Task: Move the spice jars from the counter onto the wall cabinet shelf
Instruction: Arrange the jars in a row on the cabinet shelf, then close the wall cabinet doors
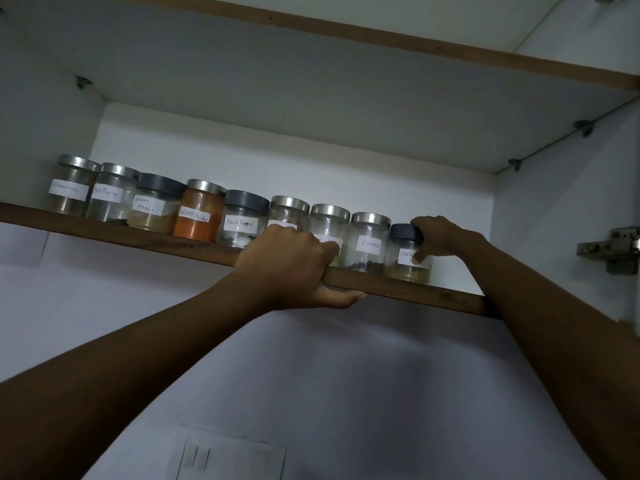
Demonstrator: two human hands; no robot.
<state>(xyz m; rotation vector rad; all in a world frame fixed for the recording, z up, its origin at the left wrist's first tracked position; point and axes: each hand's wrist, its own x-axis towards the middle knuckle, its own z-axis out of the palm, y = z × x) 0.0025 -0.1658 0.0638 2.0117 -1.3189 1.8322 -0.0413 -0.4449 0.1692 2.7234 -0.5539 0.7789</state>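
Several labelled glass spice jars stand in a row on the wooden-edged cabinet shelf point(415, 292). At the right end is a dark-lidded jar point(408, 261) with tan powder; my right hand point(446, 240) grips it, fingers over the lid and thumb on its label. Left of it stand the cloves jar point(369, 244) and a steel-lidded jar point(327, 233). My left hand point(287, 268) grips the shelf's front edge, fingers on top against that steel-lidded jar and thumb underneath. Further left are the black pepper jar point(242, 223), an orange chilli powder jar point(199, 211) and a masala jar point(152, 206).
Another shelf board point(381, 39) runs overhead. A metal door hinge point(616, 249) sticks out at the right cabinet wall. There is a short bare stretch of shelf right of the last jar. A switch plate point(228, 459) is on the wall below.
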